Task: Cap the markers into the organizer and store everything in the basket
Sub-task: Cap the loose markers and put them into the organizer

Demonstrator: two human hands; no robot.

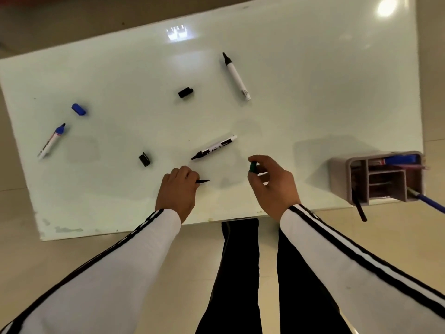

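Observation:
My left hand (177, 191) grips a thin uncapped marker (203, 181) whose black tip points right. My right hand (271, 183) pinches a green cap (252, 167), a short gap away from that tip. On the white board (120, 189) lie a black uncapped marker (214, 147), another uncapped black-tipped marker (236, 76), and a blue uncapped marker (51, 140). Loose caps lie apart from them: two black caps (185, 92) (144, 159) and a blue cap (78, 109). The grey organizer (382, 177) stands at the board's right edge with several pens in it.
The board rests on a beige tiled floor (60, 256). A blue pen (431, 203) and a black pen (360, 209) stick out of the organizer toward me. My legs (240, 273) in black trousers are just below the board's near edge. No basket is in view.

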